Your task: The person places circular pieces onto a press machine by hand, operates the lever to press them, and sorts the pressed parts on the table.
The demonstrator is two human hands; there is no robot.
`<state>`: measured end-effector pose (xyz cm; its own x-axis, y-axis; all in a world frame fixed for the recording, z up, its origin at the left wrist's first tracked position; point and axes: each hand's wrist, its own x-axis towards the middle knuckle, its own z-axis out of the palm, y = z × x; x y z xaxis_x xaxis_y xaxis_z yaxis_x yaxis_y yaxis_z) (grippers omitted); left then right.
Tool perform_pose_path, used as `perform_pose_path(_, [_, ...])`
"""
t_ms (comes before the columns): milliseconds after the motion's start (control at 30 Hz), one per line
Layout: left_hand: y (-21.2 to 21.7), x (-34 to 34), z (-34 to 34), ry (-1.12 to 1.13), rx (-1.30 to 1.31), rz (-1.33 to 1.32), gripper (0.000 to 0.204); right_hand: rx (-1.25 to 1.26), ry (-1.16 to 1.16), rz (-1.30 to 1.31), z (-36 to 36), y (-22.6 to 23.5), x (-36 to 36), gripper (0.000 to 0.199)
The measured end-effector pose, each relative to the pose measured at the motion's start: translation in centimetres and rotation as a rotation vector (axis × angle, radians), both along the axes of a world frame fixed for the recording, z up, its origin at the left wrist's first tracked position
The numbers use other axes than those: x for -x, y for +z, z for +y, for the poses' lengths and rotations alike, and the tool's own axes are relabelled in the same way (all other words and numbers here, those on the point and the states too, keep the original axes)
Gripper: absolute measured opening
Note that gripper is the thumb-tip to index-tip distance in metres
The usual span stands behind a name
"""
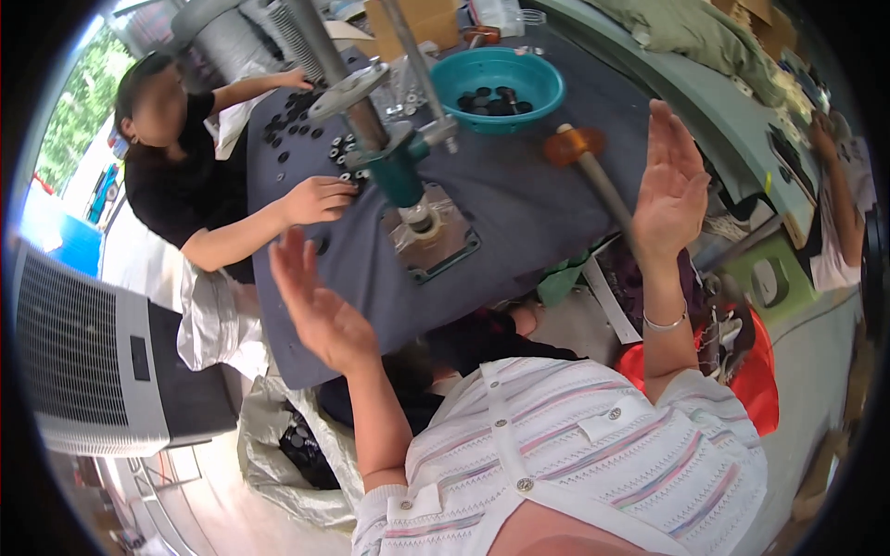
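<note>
Both my hands are raised apart, fingers stretched out and nothing in them. My left hand (324, 310) is above the left front part of the cloth-covered table (519, 208). My right hand (669, 185) is at the table's right side, near a mallet (603, 181) with an orange head and a long handle. Between the hands stands a green bench press (394, 167) with a metal column, over a square base plate (431, 241). Behind it is a teal basin (501, 83) holding several black round pieces (491, 102).
At the left a co-worker (185, 176) in black reaches among black discs (292, 120) on the table. A grey air cooler (83, 343) stands at the lower left, beside a white sack (297, 445) with black pieces. A red bag (756, 371) lies at my right; another person's arm (839, 199) shows far right.
</note>
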<state>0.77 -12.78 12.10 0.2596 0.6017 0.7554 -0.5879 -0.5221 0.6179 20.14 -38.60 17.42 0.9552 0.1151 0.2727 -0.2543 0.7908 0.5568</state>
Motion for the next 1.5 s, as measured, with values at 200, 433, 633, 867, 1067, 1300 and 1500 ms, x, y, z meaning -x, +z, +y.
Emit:
perform_pose_path(200, [-7.8, -3.3, 3.7, -0.038, 0.157, 0.432, 0.074, 1.326, -0.852, -0.623, 2.1, -4.3, -3.1, 0.059])
perform_pose_path(433, [-10.6, -7.1, 3.4, 0.107, -0.042, 0.634, 0.089, 1.364, -0.831, -0.744, 6.5, -0.9, -3.4, 0.041])
perform_pose_path(633, [-9.3, -7.9, 2.1, 0.163, -0.163, 0.647, 0.089, 1.526, -0.932, -0.787, 7.4, 1.2, -3.4, 0.031])
perform_pose_path(867, [-14.0, -6.9, 5.3, 0.015, -0.093, 0.514, 0.085, 1.352, -0.732, -0.717, 8.5, -0.6, -3.6, 0.034])
perform_pose_path(1067, [-12.0, -7.6, 4.2, -0.086, -0.069, 0.474, 0.081, 0.999, -1.281, -0.357, 1.1, 5.2, -4.7, 0.033])
perform_pose_path(1300, [-12.6, -9.2, 3.6, 0.051, -0.062, 0.586, 0.081, 1.416, -0.887, -0.4, 1.9, -1.2, -5.6, 0.033])
perform_pose_path(1500, [-11.6, -8.6, 4.0, 0.041, 0.028, 0.556, 0.081, 1.343, -0.788, -0.611, 6.5, 0.0, -5.9, 0.032])
